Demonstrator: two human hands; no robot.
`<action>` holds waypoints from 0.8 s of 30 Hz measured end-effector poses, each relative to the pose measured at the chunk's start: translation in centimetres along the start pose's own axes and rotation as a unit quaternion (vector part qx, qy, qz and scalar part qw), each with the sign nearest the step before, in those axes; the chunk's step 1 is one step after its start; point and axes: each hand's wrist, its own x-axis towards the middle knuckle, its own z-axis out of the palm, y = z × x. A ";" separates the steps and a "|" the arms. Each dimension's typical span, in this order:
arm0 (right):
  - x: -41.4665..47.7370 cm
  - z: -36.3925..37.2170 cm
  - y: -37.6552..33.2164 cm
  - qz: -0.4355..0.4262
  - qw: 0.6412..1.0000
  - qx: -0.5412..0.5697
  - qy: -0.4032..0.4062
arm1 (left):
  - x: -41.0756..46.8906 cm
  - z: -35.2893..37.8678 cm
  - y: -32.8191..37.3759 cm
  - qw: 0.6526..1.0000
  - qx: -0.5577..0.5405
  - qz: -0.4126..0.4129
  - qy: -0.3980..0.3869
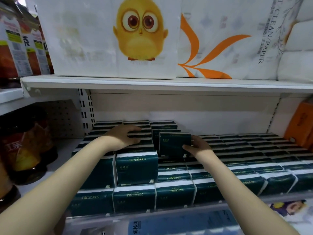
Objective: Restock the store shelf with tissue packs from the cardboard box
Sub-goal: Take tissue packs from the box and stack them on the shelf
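Note:
Dark green tissue packs fill the middle shelf (254, 200) in rows; the left stack (135, 168) is a layer higher than the right rows (245, 150). My right hand (197, 146) grips one dark green tissue pack (174, 144), held upright at the step between the high stack and the lower rows. My left hand (124, 137) rests on top of the high stack's rear packs, fingers spread over them. The cardboard box is out of view.
The upper shelf (152, 83) carries big white tissue bundles, one with a yellow chick (140, 31). An orange pack (299, 126) stands at the right end of the middle shelf. Bottles and cartons (25, 141) stand on the left. Blue packs (183, 224) lie below.

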 end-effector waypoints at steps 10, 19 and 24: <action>2.0 2.2 -0.7 -0.022 0.991 -0.132 -0.002 | 0.9 0.0 -1.1 1.000 0.005 0.016 -0.018; 2.3 2.2 -0.2 -0.023 0.991 -0.133 -0.020 | 1.1 0.2 -1.3 1.000 0.008 0.014 -0.025; 2.2 2.5 -0.4 -0.033 0.986 -0.159 -0.028 | 0.9 0.2 -0.9 1.000 0.001 0.007 -0.021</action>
